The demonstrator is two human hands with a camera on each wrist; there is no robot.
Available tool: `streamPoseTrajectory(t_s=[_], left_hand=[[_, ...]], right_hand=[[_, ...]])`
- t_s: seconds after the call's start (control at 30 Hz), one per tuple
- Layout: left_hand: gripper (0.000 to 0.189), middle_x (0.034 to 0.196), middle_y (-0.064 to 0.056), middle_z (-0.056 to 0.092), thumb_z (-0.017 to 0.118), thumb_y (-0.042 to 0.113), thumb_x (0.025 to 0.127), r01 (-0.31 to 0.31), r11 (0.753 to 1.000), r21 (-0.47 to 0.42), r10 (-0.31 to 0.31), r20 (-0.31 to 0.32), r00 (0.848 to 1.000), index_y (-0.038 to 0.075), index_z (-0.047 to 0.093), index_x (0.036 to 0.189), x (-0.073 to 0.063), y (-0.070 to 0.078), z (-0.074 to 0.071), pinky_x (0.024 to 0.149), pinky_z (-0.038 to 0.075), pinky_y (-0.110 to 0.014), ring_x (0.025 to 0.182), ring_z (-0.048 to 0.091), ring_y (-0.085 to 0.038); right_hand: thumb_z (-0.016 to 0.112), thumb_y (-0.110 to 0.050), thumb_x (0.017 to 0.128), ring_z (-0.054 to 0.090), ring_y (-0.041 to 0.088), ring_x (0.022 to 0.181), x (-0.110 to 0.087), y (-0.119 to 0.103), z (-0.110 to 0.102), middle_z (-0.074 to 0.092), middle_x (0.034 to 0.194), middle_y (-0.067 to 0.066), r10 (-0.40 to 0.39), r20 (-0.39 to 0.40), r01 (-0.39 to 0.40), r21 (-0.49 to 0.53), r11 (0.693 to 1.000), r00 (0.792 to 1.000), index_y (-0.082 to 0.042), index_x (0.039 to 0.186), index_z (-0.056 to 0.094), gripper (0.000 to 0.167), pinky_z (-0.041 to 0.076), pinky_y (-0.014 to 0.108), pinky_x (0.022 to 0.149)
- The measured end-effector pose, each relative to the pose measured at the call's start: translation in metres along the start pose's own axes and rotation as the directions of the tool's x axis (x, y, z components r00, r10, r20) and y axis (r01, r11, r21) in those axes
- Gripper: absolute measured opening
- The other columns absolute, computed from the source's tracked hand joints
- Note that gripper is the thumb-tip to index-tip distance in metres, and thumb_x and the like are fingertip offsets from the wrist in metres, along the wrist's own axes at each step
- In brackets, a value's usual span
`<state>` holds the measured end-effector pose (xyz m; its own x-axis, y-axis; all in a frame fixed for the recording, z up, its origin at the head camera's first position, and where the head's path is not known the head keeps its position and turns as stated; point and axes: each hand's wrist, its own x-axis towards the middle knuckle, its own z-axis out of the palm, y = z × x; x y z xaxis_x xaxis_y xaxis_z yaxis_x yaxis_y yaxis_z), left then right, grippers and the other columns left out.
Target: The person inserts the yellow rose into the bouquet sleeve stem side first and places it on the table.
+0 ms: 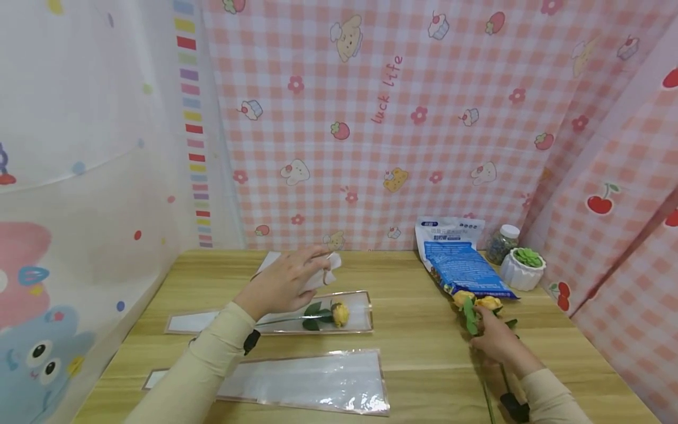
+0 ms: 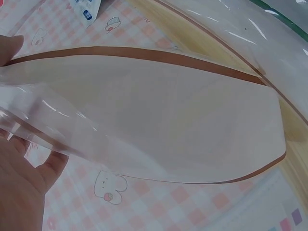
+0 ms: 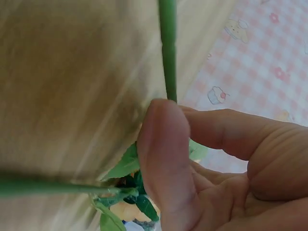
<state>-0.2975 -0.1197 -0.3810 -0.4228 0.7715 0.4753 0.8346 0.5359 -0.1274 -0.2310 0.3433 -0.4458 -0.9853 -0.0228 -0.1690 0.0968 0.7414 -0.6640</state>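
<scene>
In the head view my left hand (image 1: 288, 280) is above the far left part of the table. It grips a clear flower sleeve with a white backing and brown edges (image 2: 168, 115), thumb on one edge and fingers by the other. The film bows up near the hand. At the right, my right hand (image 1: 495, 338) pinches the green stem (image 3: 168, 57) of a yellow rose between thumb and index finger. Two yellow rose heads (image 1: 488, 303) sit close together just beyond the fingers. A second stem (image 3: 53, 186) lies beside the hand in the right wrist view.
On the table, one sleeve (image 1: 362, 300) has a yellow rose (image 1: 340, 315) inside; another flat sleeve (image 1: 312, 380) lies nearer. Back right are a blue and white bag (image 1: 461, 265), a jar with a white lid (image 1: 503, 244) and a potted succulent (image 1: 524, 271). Patterned cloth surrounds the table.
</scene>
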Motion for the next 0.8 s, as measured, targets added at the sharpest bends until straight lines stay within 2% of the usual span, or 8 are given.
streamPoseTrajectory(t_s=[0.03, 0.1, 0.2, 0.27, 0.33, 0.47, 0.63, 0.8], left_hand=[[0.054, 0.147, -0.015, 0.047, 0.078, 0.023, 0.084, -0.001, 1.0, -0.001, 0.001, 0.001, 1.0, 0.014, 0.051, 0.13, 0.0, 0.0, 0.0, 0.096, 0.052, -0.05, 0.129, 0.052, -0.029], [0.054, 0.147, -0.014, 0.047, 0.078, 0.023, 0.084, -0.001, 1.0, 0.001, 0.001, 0.003, 1.0, 0.014, 0.051, 0.13, 0.001, 0.0, 0.0, 0.095, 0.052, -0.05, 0.129, 0.052, -0.029], [0.055, 0.147, -0.013, 0.047, 0.078, 0.023, 0.084, 0.003, 1.0, 0.008, -0.004, 0.009, 1.0, 0.015, 0.051, 0.131, 0.002, 0.001, 0.001, 0.094, 0.053, -0.049, 0.128, 0.052, -0.028], [0.055, 0.147, -0.012, 0.047, 0.078, 0.024, 0.084, 0.005, 1.0, 0.016, -0.005, 0.01, 1.0, 0.015, 0.051, 0.131, 0.002, 0.001, 0.001, 0.094, 0.053, -0.049, 0.128, 0.053, -0.028], [0.055, 0.147, -0.012, 0.047, 0.078, 0.024, 0.084, 0.003, 1.0, 0.021, -0.004, 0.007, 1.0, 0.015, 0.051, 0.131, 0.002, 0.001, 0.002, 0.094, 0.053, -0.049, 0.128, 0.053, -0.028], [0.056, 0.146, -0.012, 0.047, 0.078, 0.025, 0.083, 0.001, 1.0, 0.031, -0.001, 0.003, 1.0, 0.016, 0.051, 0.131, 0.002, 0.001, 0.002, 0.094, 0.053, -0.049, 0.128, 0.052, -0.028], [0.056, 0.147, -0.012, 0.046, 0.077, 0.026, 0.085, 0.004, 0.999, 0.035, -0.005, 0.015, 1.0, 0.016, 0.05, 0.133, 0.003, 0.001, 0.002, 0.093, 0.054, -0.048, 0.126, 0.053, -0.026], [0.056, 0.147, -0.013, 0.047, 0.078, 0.023, 0.084, 0.002, 1.0, 0.021, -0.003, 0.019, 1.0, 0.015, 0.051, 0.132, 0.005, 0.002, 0.0, 0.092, 0.054, -0.048, 0.127, 0.053, -0.027]], right_hand=[[0.059, 0.011, 0.089, 0.062, 0.03, 0.068, -0.001, 0.0, -0.001, 0.041, 0.133, 0.049, 0.004, -0.002, -0.004, 0.035, 0.999, 1.0, 0.01, 0.153, 0.014, 0.078, 0.054, 0.042, 0.048], [0.058, 0.011, 0.09, 0.062, 0.029, 0.07, -0.001, 0.0, -0.004, 0.041, 0.133, 0.048, -0.016, -0.004, 0.016, 0.036, 0.999, 1.0, 0.012, 0.153, 0.013, 0.077, 0.052, 0.04, 0.05], [0.057, 0.011, 0.092, 0.058, 0.029, 0.062, -0.001, -0.002, -0.009, 0.042, 0.133, 0.047, -0.036, -0.011, 0.036, 0.016, 0.999, 0.999, 0.014, 0.152, 0.013, 0.075, 0.05, 0.041, 0.051], [0.059, 0.009, 0.094, 0.059, 0.028, 0.068, -0.001, -0.004, -0.011, 0.042, 0.133, 0.046, -0.044, -0.015, 0.044, 0.008, 0.999, 0.999, 0.016, 0.152, 0.013, 0.074, 0.051, 0.041, 0.053], [0.059, 0.009, 0.094, 0.059, 0.028, 0.067, -0.001, -0.007, -0.013, 0.042, 0.131, 0.046, -0.048, -0.019, 0.048, 0.025, 0.999, 0.999, 0.017, 0.151, 0.013, 0.074, 0.053, 0.043, 0.051], [0.058, 0.01, 0.093, 0.064, 0.036, 0.091, -0.001, -0.014, -0.016, 0.041, 0.133, 0.046, -0.079, -0.028, 0.081, 0.07, 0.994, 0.996, 0.017, 0.151, 0.015, 0.073, 0.056, 0.044, 0.053], [0.055, 0.01, 0.096, 0.066, 0.038, 0.095, -0.001, -0.026, -0.021, 0.037, 0.138, 0.042, -0.088, -0.018, 0.09, 0.146, 0.985, 0.996, 0.011, 0.155, 0.016, 0.071, 0.058, 0.046, 0.057], [0.054, 0.007, 0.098, 0.066, 0.035, 0.095, 0.002, -0.04, -0.026, 0.041, 0.135, 0.038, -0.117, -0.029, 0.119, 0.137, 0.983, 0.993, 0.008, 0.156, 0.018, 0.068, 0.059, 0.043, 0.06]])
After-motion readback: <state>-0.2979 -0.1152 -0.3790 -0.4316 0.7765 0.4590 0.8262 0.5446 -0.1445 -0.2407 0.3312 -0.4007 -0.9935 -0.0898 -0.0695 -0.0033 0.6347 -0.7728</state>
